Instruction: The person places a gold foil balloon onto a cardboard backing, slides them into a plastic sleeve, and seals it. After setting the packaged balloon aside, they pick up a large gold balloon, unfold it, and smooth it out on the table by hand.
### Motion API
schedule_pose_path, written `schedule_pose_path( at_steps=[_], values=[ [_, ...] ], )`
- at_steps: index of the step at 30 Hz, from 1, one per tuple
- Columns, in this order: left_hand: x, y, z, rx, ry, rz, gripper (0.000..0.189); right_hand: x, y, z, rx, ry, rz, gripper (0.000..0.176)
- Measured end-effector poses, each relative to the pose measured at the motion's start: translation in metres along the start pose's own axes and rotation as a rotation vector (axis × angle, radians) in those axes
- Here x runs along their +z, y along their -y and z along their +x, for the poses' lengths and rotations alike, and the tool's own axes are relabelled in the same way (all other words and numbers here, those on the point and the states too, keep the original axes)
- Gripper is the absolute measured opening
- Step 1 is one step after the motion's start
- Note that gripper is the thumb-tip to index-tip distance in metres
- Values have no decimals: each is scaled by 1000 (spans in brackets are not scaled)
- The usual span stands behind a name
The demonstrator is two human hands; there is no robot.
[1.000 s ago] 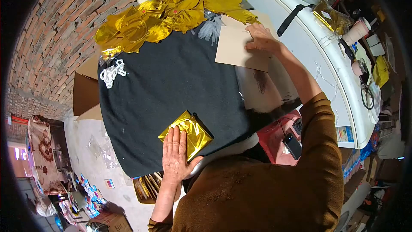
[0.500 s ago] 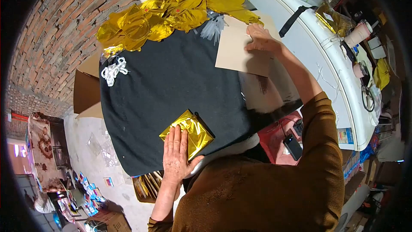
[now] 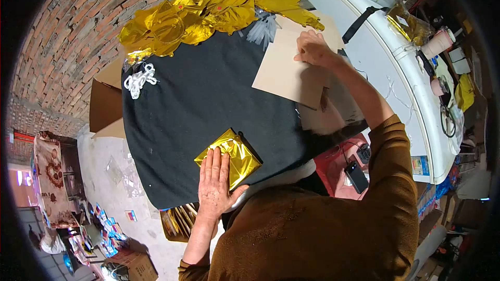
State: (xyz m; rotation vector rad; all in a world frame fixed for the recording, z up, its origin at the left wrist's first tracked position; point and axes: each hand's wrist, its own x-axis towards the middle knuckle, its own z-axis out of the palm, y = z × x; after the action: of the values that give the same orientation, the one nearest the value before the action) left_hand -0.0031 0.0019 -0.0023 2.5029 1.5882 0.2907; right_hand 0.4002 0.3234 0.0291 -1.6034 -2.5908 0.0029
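Observation:
My left hand (image 3: 214, 184) lies flat, fingers stretched out, on a folded square of shiny gold foil (image 3: 237, 164) near the front edge of the black cloth (image 3: 192, 88). At the right of the cloth, my right hand (image 3: 314, 48) has its fingers curled in at the upper part of a beige cardboard sheet (image 3: 278, 70), which it grips. The sheet sits tilted, with more beige card showing behind it. A bundle of thin clear plastic strips (image 3: 263, 30) lies just left of the sheet.
Flat gold foil pieces (image 3: 203, 15) are heaped along the far edge. White cord (image 3: 139, 79) lies at the left. A clear plastic bag (image 3: 325, 112) is beside the cardboard. A white freezer (image 3: 375, 52) stands at right; a phone (image 3: 357, 178) rests on a red seat.
The cardboard sheet has turned and shifted toward me and slightly left. My right hand's fingers, spread over it before, are now curled. My left hand has stayed on the gold foil.

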Motion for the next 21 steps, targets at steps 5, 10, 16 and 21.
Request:
schedule_pose_path(
  at_steps=[5,10,16,21],
  values=[
    [2,1,-1,9,-17,-4,106,11,-2,-1,74,15,188,54],
    [1,1,-1,8,-6,-8,106,14,16,-7,156,-44,55,57],
    [2,1,-1,7,-5,-9,108,9,28,-5,179,87,70,72],
    [4,3,-2,16,-27,-16,108,14,50,-13,120,-86,-59,86]
  ],
)
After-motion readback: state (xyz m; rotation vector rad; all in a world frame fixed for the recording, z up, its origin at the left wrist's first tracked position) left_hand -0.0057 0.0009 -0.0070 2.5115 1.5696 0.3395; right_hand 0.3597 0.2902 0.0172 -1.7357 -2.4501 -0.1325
